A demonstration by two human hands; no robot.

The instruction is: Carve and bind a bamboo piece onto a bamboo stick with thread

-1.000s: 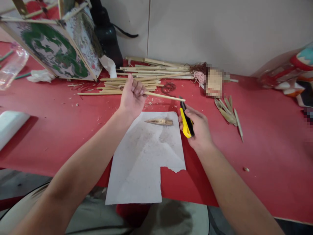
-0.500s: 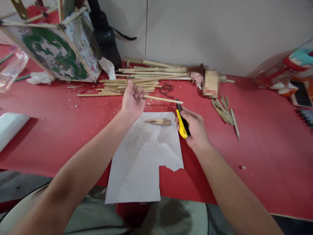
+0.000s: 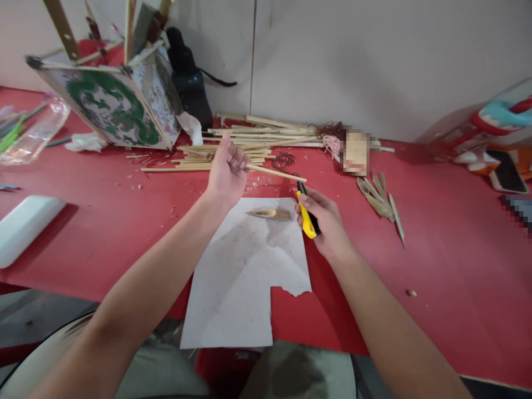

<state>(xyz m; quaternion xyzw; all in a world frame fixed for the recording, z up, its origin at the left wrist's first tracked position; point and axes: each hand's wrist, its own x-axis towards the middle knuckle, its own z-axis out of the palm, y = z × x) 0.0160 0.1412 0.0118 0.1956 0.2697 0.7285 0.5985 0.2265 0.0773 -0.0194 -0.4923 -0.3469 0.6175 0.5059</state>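
Observation:
My left hand (image 3: 228, 174) is closed round a thin pale bamboo stick (image 3: 274, 172), which points to the right and slightly down. In my right hand (image 3: 322, 219) is a yellow and black utility knife (image 3: 308, 213); its blade end is by the stick's right tip, and whether they touch I cannot tell. Below the stick, a pointed piece of bamboo (image 3: 270, 213) lies on a torn white sheet (image 3: 233, 288). Behind my left hand, several cut sticks (image 3: 195, 164) lie in a loose pile on the red table (image 3: 124, 233).
A lantern-like box with a green dragon (image 3: 112, 108) and a black bottle (image 3: 191, 88) stand at the back left. A white case (image 3: 31, 224) lies left. Dry husks (image 3: 378, 199) and a phone (image 3: 509, 170) are on the right. Longer sticks (image 3: 266, 131) lie along the wall.
The camera view has shifted, so the table items appear slightly lower and the left side shows more. My right hand and the knife have moved slightly left; both hands keep their holds.

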